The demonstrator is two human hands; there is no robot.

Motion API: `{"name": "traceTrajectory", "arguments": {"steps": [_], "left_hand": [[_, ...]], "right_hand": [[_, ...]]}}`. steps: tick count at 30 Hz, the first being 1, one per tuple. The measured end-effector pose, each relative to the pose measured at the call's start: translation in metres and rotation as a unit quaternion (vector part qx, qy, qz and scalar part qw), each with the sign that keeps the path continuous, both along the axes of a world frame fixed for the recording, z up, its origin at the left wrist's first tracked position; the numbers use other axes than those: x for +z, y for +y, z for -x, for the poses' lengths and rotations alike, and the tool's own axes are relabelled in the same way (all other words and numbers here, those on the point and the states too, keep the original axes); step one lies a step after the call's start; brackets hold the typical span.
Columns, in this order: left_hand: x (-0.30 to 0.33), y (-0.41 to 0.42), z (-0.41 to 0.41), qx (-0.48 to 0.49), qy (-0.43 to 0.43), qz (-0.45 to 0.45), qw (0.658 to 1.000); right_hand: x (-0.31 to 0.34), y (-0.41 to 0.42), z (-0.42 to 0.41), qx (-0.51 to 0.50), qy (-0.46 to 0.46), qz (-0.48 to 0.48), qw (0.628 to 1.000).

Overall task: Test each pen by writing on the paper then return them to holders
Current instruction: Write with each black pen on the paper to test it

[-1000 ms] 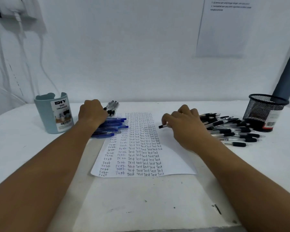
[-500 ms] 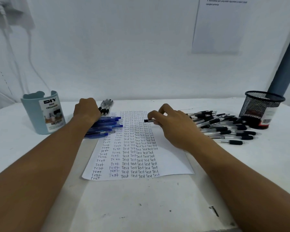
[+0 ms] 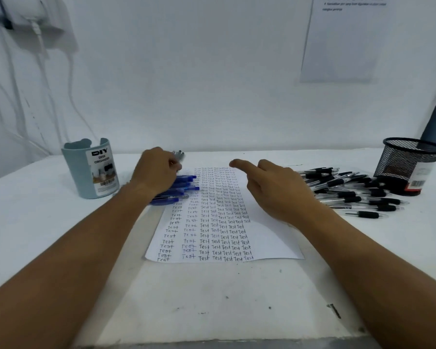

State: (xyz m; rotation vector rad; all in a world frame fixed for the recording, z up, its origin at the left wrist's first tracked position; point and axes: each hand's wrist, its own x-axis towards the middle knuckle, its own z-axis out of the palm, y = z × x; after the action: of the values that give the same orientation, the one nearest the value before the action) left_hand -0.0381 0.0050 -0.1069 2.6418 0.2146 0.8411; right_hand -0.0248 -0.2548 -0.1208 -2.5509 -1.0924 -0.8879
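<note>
I see my left hand (image 3: 156, 171) with its fingers curled down over the far end of the blue pens (image 3: 178, 188), which lie bunched just beside the left edge of the paper (image 3: 269, 238); whether those fingers actually grip a pen I cannot tell. A few black-tipped pens (image 3: 179, 154) poke out just beyond its knuckles. My right hand (image 3: 275, 190) hangs over the right half of the paper with the index finger (image 3: 239, 164) stretched straight toward the top rows of "Test" and the other fingers loosely bent, holding nothing. Right of that hand lies the heap of black pens (image 3: 350, 195), touching the mesh cup (image 3: 408, 165). The blue organizer (image 3: 91, 172) stands left of my left hand.
</note>
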Motion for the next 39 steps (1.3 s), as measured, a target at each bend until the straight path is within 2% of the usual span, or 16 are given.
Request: {"name": "traceTrajectory", "arguments": {"steps": [6, 9, 11, 14, 19, 23, 27, 33, 39], "left_hand": [[0.006, -0.020, 0.023, -0.121, -0.005, -0.018, 0.992], [-0.002, -0.028, 0.035, -0.157, -0.004, -0.011, 0.988], [-0.007, -0.030, 0.040, -0.186, 0.019, -0.008, 0.982], [-0.010, -0.031, 0.042, -0.210, 0.044, -0.008, 0.977], [-0.010, -0.034, 0.045, -0.240, 0.045, -0.010, 0.970], [-0.011, -0.034, 0.045, -0.269, 0.042, -0.016, 0.962], [-0.012, -0.034, 0.043, -0.278, 0.050, -0.030, 0.959], [-0.012, -0.034, 0.041, -0.294, 0.104, -0.043, 0.949], [-0.011, -0.041, 0.042, -0.312, 0.135, -0.052, 0.939]], "right_hand": [[0.004, -0.007, 0.006, -0.037, 0.019, -0.035, 0.999], [0.006, -0.008, 0.008, 0.003, 0.045, -0.083, 0.996], [0.009, -0.008, 0.010, 0.038, 0.086, -0.151, 0.984], [0.013, -0.012, 0.013, 0.055, 0.191, -0.311, 0.929], [0.015, -0.020, 0.019, 0.037, 0.224, -0.370, 0.901], [0.015, -0.021, 0.020, 0.097, 0.346, -0.476, 0.803], [0.010, -0.022, 0.021, 0.095, 0.420, -0.460, 0.776], [0.004, -0.013, 0.034, 0.132, 0.532, -0.445, 0.708], [-0.005, -0.022, 0.047, 0.125, 0.512, -0.431, 0.733]]}}
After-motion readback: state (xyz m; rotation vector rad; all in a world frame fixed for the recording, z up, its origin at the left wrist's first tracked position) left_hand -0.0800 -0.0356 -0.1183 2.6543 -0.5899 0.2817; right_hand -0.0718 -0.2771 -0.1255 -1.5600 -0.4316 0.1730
